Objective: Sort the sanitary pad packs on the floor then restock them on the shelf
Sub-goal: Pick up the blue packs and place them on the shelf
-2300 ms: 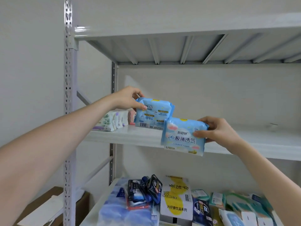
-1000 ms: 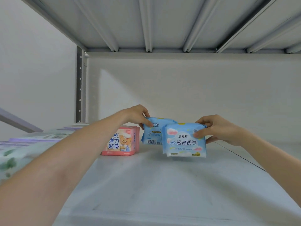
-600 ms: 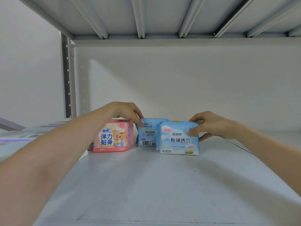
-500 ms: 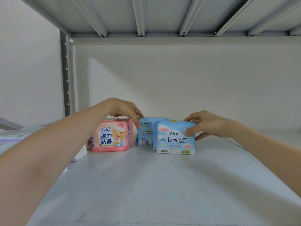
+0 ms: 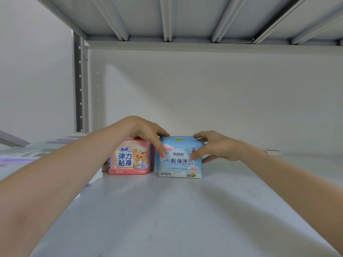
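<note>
A light blue sanitary pad pack (image 5: 179, 162) stands upright on the grey shelf (image 5: 167, 210), touching a pink pack (image 5: 130, 159) on its left. My left hand (image 5: 148, 135) reaches over the pink pack and holds the blue pack's top left corner, thumb on its front. My right hand (image 5: 215, 147) pinches the pack's right side, thumb in front and fingers over the top. A second blue pack stood behind this one earlier; it is hidden now.
Flat purple and green packs (image 5: 27, 153) lie along the shelf's left end, by the perforated upright post (image 5: 80, 86). The ribbed underside of the upper shelf (image 5: 185, 17) is close overhead. A white wall closes the back.
Both hands have pushed the front blue pack left and back. It now stands against the pink pack and covers the rear blue pack. My left thumb has moved onto its front.
</note>
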`<action>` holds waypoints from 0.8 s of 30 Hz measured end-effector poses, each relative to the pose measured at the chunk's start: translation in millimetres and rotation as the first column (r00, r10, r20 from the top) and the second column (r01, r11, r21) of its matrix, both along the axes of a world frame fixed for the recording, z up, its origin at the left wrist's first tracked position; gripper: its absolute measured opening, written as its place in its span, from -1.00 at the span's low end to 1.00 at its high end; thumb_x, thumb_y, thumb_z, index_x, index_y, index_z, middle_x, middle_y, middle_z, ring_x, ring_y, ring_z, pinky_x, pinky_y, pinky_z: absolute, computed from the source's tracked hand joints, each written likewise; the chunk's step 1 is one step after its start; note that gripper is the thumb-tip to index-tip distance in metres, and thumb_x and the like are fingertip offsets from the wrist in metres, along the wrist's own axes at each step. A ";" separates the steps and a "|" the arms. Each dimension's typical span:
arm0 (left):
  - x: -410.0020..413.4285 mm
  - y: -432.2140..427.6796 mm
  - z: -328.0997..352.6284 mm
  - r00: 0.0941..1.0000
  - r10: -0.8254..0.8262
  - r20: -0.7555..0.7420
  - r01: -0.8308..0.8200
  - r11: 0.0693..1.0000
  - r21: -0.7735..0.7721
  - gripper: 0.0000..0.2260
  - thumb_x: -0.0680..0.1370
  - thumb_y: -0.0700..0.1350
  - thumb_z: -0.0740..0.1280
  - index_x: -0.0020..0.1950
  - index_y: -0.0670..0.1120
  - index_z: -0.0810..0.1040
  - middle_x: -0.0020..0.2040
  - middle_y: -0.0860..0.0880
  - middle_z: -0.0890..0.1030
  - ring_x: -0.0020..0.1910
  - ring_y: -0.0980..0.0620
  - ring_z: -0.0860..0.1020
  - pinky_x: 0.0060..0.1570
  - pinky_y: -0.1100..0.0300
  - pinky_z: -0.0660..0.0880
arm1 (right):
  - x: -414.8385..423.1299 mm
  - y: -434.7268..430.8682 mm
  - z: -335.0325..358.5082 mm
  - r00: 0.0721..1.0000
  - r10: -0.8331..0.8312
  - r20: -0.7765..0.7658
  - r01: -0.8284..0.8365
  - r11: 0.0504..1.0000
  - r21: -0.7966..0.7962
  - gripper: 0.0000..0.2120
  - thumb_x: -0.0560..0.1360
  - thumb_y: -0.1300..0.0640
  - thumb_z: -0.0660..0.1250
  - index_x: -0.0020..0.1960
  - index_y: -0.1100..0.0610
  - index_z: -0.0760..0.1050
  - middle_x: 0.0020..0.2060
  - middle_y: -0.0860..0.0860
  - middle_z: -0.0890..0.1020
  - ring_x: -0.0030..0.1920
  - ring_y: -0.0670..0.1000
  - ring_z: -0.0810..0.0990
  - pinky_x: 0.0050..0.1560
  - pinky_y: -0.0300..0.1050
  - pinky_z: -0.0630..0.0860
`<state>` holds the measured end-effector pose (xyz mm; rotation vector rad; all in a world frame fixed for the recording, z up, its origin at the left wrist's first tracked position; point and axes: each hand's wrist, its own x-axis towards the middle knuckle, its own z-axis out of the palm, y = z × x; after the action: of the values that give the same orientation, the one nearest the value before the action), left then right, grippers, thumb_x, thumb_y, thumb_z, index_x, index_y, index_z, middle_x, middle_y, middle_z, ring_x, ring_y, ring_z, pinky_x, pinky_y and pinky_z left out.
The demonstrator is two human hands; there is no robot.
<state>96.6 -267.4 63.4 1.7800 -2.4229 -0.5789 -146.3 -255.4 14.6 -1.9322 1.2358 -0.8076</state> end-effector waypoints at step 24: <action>2.0 23.3 -22.3 0.999 0.049 -0.009 -0.049 0.950 -0.309 -0.29 0.35 0.19 0.52 0.44 0.08 0.37 0.36 0.15 0.43 0.29 0.12 0.40 0.21 0.17 0.37 | 0.0 10.8 -4.5 0.984 -0.128 -0.125 0.110 0.984 -0.143 -0.30 0.36 0.11 0.55 0.43 0.09 0.33 0.27 0.01 0.43 0.22 0.06 0.50 0.08 0.08 0.60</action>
<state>98.7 -244.0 41.1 1.6998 -2.3050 -0.1805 -146.3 -244.6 10.1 -2.0652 1.4212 -0.8539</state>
